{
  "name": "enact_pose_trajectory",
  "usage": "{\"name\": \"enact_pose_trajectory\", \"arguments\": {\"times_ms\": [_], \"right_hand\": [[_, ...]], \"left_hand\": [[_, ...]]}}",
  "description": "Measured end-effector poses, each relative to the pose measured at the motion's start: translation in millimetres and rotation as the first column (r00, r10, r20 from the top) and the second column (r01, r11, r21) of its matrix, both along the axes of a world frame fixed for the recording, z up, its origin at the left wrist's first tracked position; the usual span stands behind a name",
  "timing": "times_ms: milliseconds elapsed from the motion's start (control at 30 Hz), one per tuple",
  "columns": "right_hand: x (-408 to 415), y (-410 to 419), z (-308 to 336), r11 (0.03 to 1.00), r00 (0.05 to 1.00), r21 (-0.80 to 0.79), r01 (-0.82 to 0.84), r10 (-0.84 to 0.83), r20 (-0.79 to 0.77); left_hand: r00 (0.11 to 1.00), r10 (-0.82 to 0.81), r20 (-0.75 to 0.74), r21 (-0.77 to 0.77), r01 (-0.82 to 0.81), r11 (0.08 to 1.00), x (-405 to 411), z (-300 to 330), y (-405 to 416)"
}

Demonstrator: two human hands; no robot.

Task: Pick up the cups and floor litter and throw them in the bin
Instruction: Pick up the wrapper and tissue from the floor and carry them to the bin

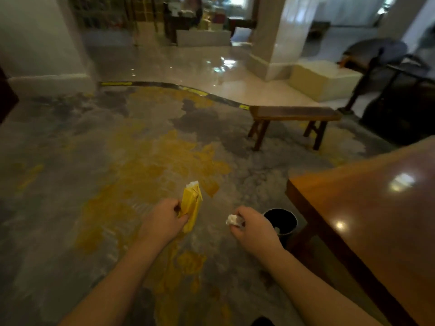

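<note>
Head view: the black bin [281, 222] stands on the patterned carpet [94, 161], tucked against the near corner of the polished wooden table [376, 220]. Taking the bin as the landmark, the right hand [253, 228] is just beside its left rim and partly overlaps it in the picture. It is closed around a crumpled white tissue [233, 219] that pokes out between thumb and fingers. The left hand [162, 223] is farther to the bin's left, well apart from it, gripping a flattened yellow paper packet [191, 205] with a white scrap at its top end. The packet's long axis runs up and away from the person, tilted slightly toward the bin.

The right hand is clearly the nearer one, so the tissue probably goes in first with a short move rightward over the opening; the packet has to cross farther.

The bin's base is hidden behind the right wrist and the table edge. Something pale lies inside it, too dim to name. No cups are visible. The background beyond the wooden bench [294, 114] is blurred.
</note>
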State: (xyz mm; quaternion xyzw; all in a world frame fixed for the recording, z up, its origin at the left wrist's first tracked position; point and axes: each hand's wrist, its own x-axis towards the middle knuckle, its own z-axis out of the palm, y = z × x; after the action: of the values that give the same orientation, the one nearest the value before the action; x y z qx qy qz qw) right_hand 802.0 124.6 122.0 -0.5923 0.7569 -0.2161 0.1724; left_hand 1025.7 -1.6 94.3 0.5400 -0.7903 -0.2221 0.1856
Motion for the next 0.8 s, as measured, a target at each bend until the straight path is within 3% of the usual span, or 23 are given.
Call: {"name": "enact_pose_trajectory", "arguments": {"times_ms": [133, 233, 467, 633, 800], "right_hand": [[-34.6, -24.4, -11.0, 0.99, 0.989, 0.003, 0.141, -0.141, 0.037], [-76.7, -56.2, -31.0, 0.968, 0.965, 0.001, 0.251, -0.251, 0.079], [-185.9, -134.4, -62.2, 0.924, 0.92, 0.033, 0.381, -0.383, 0.089], [-272.1, -175.7, -59.3, 0.899, 0.899, 0.044, 0.435, -0.436, 0.025], [-316.4, -190.5, -56.5, 0.85, 0.848, 0.071, 0.522, -0.526, 0.064]], "left_hand": [[0.989, -0.146, -0.022, 0.004, 0.146, 0.989, -56.8, -6.6, -51.4], [0.97, -0.242, -0.032, 0.089, 0.244, 0.966, -114.6, -19.9, -98.2], [0.925, -0.379, -0.023, 0.124, 0.379, 0.917, -240.3, -23.8, -199.2], [0.891, -0.454, -0.006, 0.056, 0.453, 0.889, -331.4, -15.4, -262.2], [0.834, -0.55, 0.053, 0.079, 0.545, 0.834, -404.5, -21.1, -298.4]]}}
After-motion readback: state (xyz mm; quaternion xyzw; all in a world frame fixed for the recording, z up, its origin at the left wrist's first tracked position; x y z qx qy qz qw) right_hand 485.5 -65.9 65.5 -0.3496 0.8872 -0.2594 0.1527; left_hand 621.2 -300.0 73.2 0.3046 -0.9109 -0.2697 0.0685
